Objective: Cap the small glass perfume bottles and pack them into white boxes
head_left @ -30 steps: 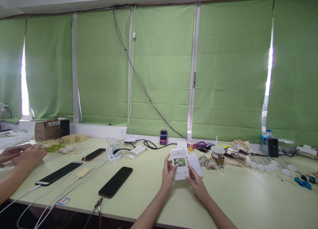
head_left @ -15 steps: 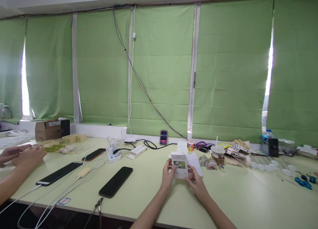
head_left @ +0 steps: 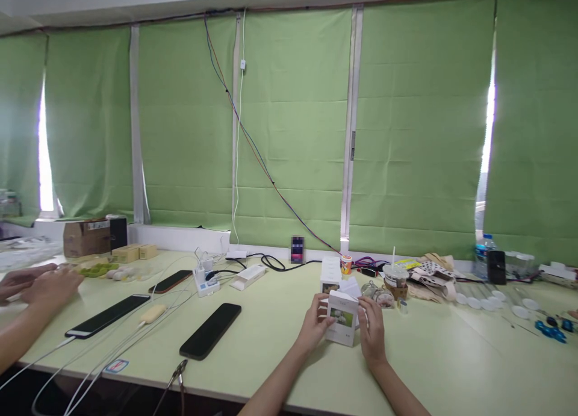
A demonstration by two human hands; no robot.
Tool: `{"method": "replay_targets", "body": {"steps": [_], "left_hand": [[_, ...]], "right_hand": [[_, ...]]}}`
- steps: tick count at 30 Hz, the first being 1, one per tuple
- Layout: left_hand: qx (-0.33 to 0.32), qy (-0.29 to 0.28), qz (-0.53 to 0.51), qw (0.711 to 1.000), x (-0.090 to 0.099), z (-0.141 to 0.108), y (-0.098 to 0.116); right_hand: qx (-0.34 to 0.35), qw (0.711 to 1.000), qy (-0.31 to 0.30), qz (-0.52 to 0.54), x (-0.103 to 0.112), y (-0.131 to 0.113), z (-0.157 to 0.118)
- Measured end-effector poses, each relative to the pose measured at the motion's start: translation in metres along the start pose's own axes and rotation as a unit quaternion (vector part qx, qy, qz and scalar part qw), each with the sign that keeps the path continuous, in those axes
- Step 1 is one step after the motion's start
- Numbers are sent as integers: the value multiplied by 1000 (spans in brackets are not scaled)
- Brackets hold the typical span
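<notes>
A small white box (head_left: 341, 336) with a green-and-white picture on its front stands tilted between my two hands. My left hand (head_left: 312, 324) grips its left side, thumb on the front face and fingers behind. At the box's right edge, my right hand (head_left: 372, 330) has its fingers bent over the upper corner and side; the fingertips are partly hidden. Behind the held box lie folded white card pieces (head_left: 349, 287), partly covered by it. Farther back stands a row of white boxes (head_left: 331, 271).
Left of my arms lie a black phone (head_left: 211, 330), another phone (head_left: 108, 315), a power strip (head_left: 206, 283) and white cables. To the right are a drink cup (head_left: 396, 276), clear round packs (head_left: 383, 297) and blue items (head_left: 551, 332). Another person's hands (head_left: 47, 288) work at far left.
The white box has come nearer and to the right, and it is now turned at an angle. My right hand has shifted from its lower corner up along its right side.
</notes>
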State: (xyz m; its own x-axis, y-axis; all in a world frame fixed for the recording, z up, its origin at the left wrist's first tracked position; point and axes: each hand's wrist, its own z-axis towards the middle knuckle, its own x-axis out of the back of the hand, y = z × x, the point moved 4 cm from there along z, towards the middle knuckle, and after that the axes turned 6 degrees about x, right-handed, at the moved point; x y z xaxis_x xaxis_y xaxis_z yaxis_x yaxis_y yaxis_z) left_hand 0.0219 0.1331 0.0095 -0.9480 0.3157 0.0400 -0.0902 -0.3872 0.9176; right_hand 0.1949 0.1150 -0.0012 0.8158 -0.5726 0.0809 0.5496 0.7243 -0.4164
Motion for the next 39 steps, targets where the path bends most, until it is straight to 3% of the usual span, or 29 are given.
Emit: {"method": "replay_targets", "body": {"steps": [7,15,30,39], "left_hand": [[-10,40,-21,999,4,0,3],[21,116,-116,986,14,5,-1],[24,103,-137,985,15,6,1],[-14,80,-109,991,14,2,8]], "right_hand": [[2,999,-26,20,-3,-7,2],[5,995,-66,69,-5,-19,2],[-44,993,-84,64,-4,-16,1],[-52,991,-97,76,-4,-19,1]]}}
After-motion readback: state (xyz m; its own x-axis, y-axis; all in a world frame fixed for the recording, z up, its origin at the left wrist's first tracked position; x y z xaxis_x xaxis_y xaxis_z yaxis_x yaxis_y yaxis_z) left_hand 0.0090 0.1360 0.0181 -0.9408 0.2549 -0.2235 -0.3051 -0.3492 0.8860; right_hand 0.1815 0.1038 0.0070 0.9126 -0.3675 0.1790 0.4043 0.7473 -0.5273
